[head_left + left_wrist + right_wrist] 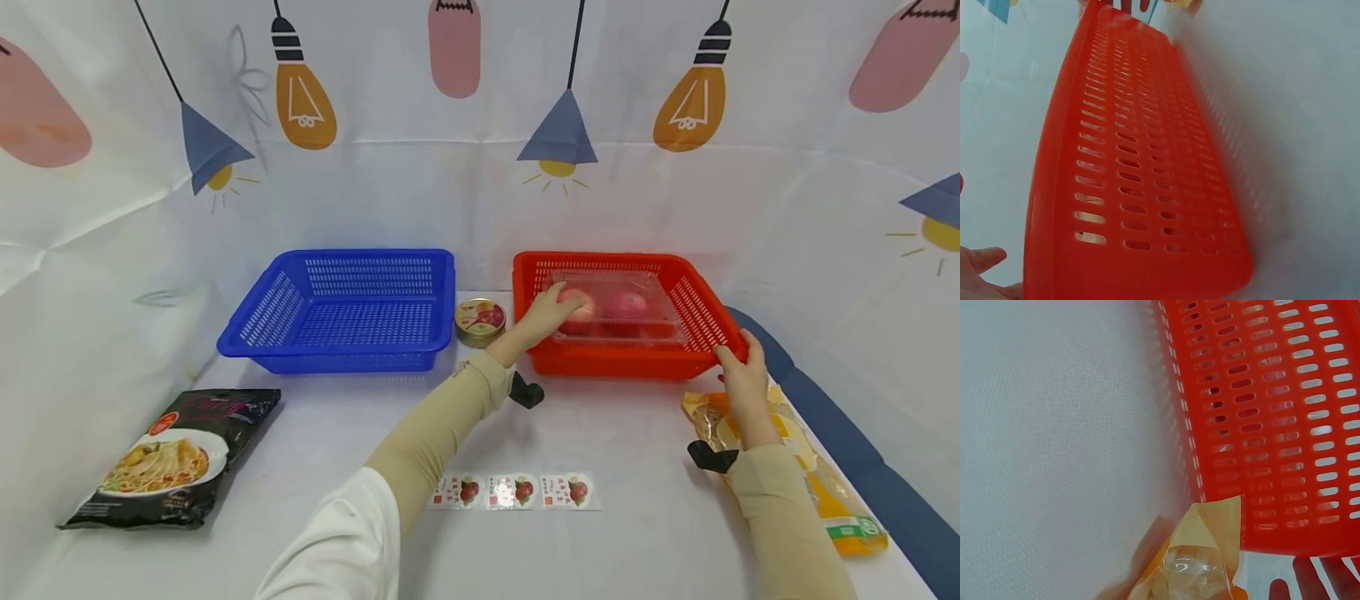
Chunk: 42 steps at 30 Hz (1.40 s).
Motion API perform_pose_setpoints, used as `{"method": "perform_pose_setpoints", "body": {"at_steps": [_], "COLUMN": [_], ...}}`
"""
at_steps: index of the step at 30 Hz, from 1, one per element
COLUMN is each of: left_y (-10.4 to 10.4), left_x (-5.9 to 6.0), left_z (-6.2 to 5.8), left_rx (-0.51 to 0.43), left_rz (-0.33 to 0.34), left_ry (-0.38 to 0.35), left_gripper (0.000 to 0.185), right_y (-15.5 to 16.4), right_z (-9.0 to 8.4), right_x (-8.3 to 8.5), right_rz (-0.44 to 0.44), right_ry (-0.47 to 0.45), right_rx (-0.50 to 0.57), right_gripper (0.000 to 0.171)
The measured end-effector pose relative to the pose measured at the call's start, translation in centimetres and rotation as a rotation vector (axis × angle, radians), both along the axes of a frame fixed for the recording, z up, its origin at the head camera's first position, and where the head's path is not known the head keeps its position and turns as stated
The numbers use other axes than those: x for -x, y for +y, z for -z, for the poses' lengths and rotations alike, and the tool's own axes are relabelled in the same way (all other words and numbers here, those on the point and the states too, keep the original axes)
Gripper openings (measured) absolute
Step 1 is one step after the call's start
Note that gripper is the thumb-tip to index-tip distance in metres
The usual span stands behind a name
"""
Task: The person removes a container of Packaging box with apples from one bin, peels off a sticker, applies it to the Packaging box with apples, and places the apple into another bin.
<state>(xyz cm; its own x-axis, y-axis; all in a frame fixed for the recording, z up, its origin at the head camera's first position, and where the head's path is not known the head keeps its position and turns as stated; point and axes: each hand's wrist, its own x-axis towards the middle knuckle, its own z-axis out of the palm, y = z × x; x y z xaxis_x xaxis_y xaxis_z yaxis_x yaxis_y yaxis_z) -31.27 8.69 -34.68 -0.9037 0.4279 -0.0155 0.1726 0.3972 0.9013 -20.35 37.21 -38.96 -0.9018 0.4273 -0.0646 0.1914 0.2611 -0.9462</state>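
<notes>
A clear plastic box [624, 307] with round pinkish-red fruits, which look like apples, sits inside the red basket [615, 360]. Over the box's left end reaches my left hand [546, 317], fingers and thumb extended and spread at the lid; the exact contact is hard to see. In the left wrist view that hand [982, 275] appears beyond the basket rim. My right hand [744, 379] holds the basket's front right corner, thumb at the rim and fingers on the outer side. Several of its fingers [1311, 580] show past the basket's edge in the right wrist view.
A blue basket [352, 364] stands at the left, with a round tin [480, 323] between the baskets. A black noodle packet [176, 458] lies front left. A yellow-orange bag [813, 475] lies under the right forearm. Fruit-picture labels [513, 492] lie in front.
</notes>
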Motion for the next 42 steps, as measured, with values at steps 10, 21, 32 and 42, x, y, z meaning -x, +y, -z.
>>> {"method": "perform_pose_setpoints", "body": {"at_steps": [10,21,32,42], "left_y": [0.5,0.5,-0.8,-0.3], "left_x": [0.3,0.4,-0.9,-0.1], "left_z": [0.2,0.6,0.8,1.1], "left_rx": [-0.090,-0.309,-0.306,-0.265], "left_rz": [0.002,-0.109,-0.038,-0.091], "left_ry": [-0.281,-0.571,-0.524,-0.548], "left_gripper": [0.072,0.073,0.049,0.052], "right_y": [-0.3,-0.1,-0.2,-0.1], "right_z": [0.2,0.4,0.4,0.4], "right_x": [0.1,0.0,0.2,0.5], "right_rz": [0.031,0.024,0.035,0.037], "right_ry": [-0.017,0.004,0.013,0.027], "right_rx": [0.017,0.020,0.033,0.035], "right_gripper": [0.067,0.067,0.066,0.066]}}
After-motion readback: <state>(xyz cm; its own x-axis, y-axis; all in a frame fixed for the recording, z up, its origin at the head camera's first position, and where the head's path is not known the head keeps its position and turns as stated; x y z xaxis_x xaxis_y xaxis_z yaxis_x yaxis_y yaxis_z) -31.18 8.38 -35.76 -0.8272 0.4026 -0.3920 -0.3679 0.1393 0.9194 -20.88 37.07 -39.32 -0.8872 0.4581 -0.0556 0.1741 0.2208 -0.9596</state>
